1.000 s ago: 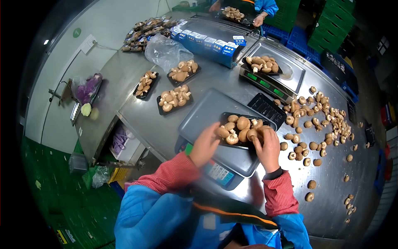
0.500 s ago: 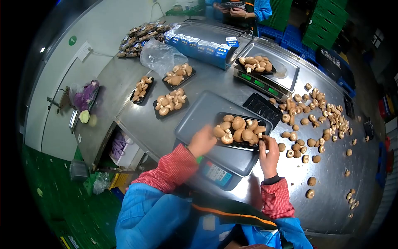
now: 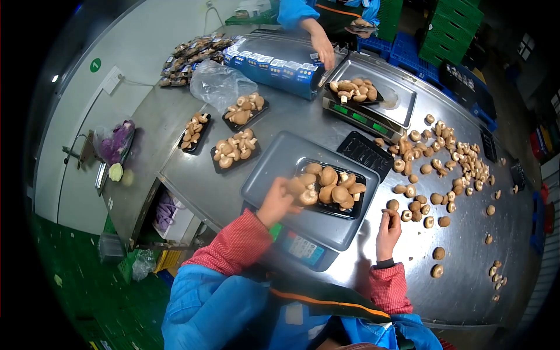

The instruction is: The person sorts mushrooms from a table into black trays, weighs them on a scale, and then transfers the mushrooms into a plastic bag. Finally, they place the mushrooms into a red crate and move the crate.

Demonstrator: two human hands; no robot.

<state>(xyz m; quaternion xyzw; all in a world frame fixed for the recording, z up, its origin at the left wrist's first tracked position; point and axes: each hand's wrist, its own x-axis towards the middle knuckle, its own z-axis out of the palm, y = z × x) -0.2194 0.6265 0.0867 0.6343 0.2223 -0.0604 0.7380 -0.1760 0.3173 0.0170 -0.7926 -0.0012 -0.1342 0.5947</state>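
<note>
Black tray of mushrooms on grey pan, between fingers. Right fingers pinching small mushroom. Left fingers curled at tray's mushrooms; blurred, cannot tell if gripping. Nearer wearer than fingers, blue-white label, print unreadable. Beyond fingers, blue box, white labels illegible; green sign, apparently "1".

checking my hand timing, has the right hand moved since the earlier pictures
Yes, the right hand has moved rightward, judged against the gray pan: from its right edge to a loose mushroom beyond it.
</note>
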